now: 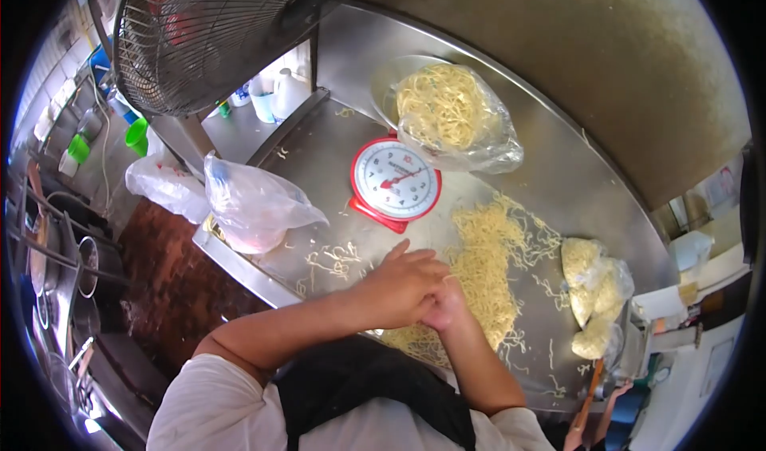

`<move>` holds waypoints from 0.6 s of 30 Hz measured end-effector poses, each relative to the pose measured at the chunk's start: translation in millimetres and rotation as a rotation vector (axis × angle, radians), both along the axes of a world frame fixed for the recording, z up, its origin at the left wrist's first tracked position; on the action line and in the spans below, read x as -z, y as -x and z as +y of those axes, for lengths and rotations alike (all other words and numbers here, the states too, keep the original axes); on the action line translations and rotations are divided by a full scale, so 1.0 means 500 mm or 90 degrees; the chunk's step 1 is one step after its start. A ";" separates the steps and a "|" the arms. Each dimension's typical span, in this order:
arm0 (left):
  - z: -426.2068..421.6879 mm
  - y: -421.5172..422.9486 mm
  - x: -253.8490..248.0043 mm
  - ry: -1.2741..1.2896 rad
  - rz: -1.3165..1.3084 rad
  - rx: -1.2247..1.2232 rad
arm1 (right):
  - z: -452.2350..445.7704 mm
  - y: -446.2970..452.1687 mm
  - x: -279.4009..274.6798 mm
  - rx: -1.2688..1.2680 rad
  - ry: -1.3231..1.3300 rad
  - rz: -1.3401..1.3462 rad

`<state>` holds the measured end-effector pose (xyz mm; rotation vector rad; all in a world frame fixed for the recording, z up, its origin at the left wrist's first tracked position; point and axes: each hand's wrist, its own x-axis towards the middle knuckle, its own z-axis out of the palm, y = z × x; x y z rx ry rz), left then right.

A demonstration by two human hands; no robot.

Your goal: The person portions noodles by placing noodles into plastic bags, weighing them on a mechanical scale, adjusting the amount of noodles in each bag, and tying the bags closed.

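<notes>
My left hand (403, 285) lies across my right hand (448, 303), the two touching in front of my apron. The fingers of my left hand are stretched out, and I see nothing in them. Those of my right hand are mostly hidden beneath it. Under and beside the hands spreads a long heap of yellow noodles (488, 279) on the steel table (542, 211). Past them stands a red dial scale (396, 180). A clear plastic bag of noodles (447, 108) rests in a metal bowl (384, 80) at the scale's far side.
Several small bags of noodles (590, 287) lie at the right. A white plastic bag (255, 203) sits on the left edge, and loose strands (335, 259) are scattered nearby. A large fan (199, 36) stands at the upper left. Another person's arm (610, 407) shows at the lower right.
</notes>
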<state>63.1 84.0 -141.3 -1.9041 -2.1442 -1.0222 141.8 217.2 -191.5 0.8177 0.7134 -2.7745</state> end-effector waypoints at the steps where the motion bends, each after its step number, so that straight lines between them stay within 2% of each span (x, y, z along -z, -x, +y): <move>1: -0.004 0.001 -0.012 0.043 -0.047 0.001 | -0.002 -0.001 -0.005 0.038 -0.010 -0.024; 3: -0.006 0.020 -0.050 0.011 -0.183 0.032 | -0.011 0.000 -0.025 0.110 -0.032 -0.068; 4: -0.006 0.034 -0.071 -0.007 -0.249 0.046 | 0.000 -0.002 -0.021 0.092 -0.016 -0.085; 6: -0.007 0.058 -0.130 -0.080 -0.147 -0.025 | 0.035 -0.016 -0.009 0.059 0.018 -0.117; 7: -0.002 0.076 -0.154 -0.116 -0.095 -0.059 | 0.044 -0.014 -0.022 0.030 0.033 -0.074; 9: 0.037 0.126 -0.199 -0.211 0.176 -0.182 | 0.057 -0.008 -0.069 -0.026 0.059 0.014; 11: 0.062 0.182 -0.229 -0.196 0.316 -0.252 | 0.065 0.014 -0.135 -0.101 0.036 0.105; 13: 0.085 0.244 -0.222 -0.073 0.329 -0.270 | 0.070 0.045 -0.207 -0.173 -0.016 0.205; 16: 0.104 0.287 -0.240 -0.053 0.140 -0.306 | 0.079 0.103 -0.303 -0.259 -0.103 0.360; 18: 0.083 0.278 -0.251 -0.085 0.113 -0.258 | 0.090 0.143 -0.352 -0.305 -0.121 0.445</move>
